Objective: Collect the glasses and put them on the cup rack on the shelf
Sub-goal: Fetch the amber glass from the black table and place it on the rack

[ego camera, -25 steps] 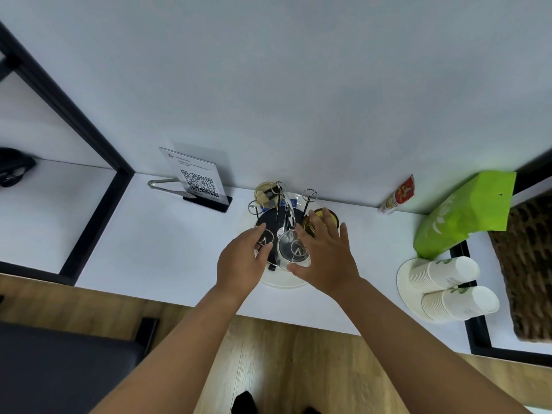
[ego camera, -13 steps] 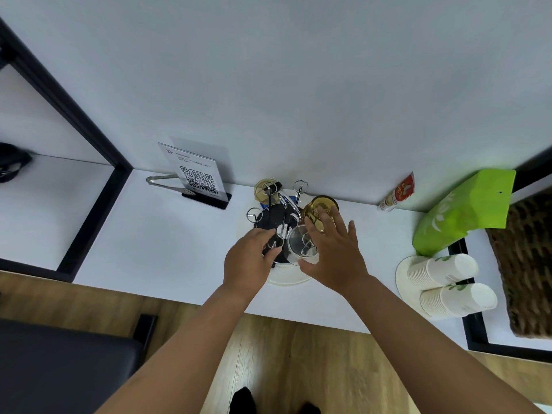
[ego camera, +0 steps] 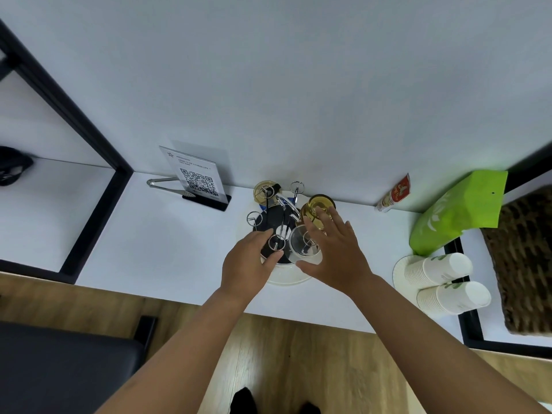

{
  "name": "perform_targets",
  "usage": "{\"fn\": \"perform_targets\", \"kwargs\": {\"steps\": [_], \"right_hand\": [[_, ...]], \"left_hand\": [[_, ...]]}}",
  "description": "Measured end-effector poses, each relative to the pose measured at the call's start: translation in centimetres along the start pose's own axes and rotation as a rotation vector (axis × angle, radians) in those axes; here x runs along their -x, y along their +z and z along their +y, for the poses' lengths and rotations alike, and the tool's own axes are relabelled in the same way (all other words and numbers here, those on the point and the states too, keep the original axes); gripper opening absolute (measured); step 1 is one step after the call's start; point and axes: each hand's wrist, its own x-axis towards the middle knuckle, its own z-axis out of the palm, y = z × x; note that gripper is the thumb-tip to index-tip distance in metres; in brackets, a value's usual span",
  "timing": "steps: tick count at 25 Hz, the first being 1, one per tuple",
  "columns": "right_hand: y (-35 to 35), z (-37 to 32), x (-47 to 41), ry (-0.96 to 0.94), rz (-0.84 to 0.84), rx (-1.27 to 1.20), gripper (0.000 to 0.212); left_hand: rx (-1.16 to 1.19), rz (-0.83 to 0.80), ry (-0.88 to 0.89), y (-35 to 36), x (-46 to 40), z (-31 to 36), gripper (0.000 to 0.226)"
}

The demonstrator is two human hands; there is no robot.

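The cup rack (ego camera: 270, 218), chrome prongs on a black base, stands on a round white tray (ego camera: 286, 279) on the white shelf. A clear glass (ego camera: 303, 248) hangs mouth-down over a front prong. My right hand (ego camera: 336, 255) holds it between thumb and forefinger, the other fingers stretched out over an amber glass (ego camera: 316, 206) on the rack's right side. A second amber glass (ego camera: 263, 188) sits at the rack's back. My left hand (ego camera: 248, 265) pinches the rack's front edge beside a ringed prong (ego camera: 276, 243).
A QR-code sign (ego camera: 197, 177) and metal tongs (ego camera: 162, 183) stand to the left. To the right are a sachet (ego camera: 394, 194), a green bag (ego camera: 460, 210), two lying stacks of paper cups (ego camera: 442, 282) and a wicker basket (ego camera: 525, 258). Black shelf frames bound both sides.
My right hand has carried the clear glass slightly right around the rack, and the amber glass now shows more past my fingers. My left hand stays at the rack's front.
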Motion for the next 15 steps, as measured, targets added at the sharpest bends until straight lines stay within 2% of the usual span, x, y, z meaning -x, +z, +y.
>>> {"fn": "perform_targets", "kwargs": {"steps": [8,15], "right_hand": [[-7.0,-0.9,1.0,-0.03,0.126,-0.156,0.08],[-16.2,-2.6,3.2,-0.011,0.245,-0.267,0.077]], "left_hand": [[0.024,0.036,0.077,-4.6,-0.2,3.3,0.054],[0.048,0.124,0.212,-12.0,0.9,11.0,0.057]]}}
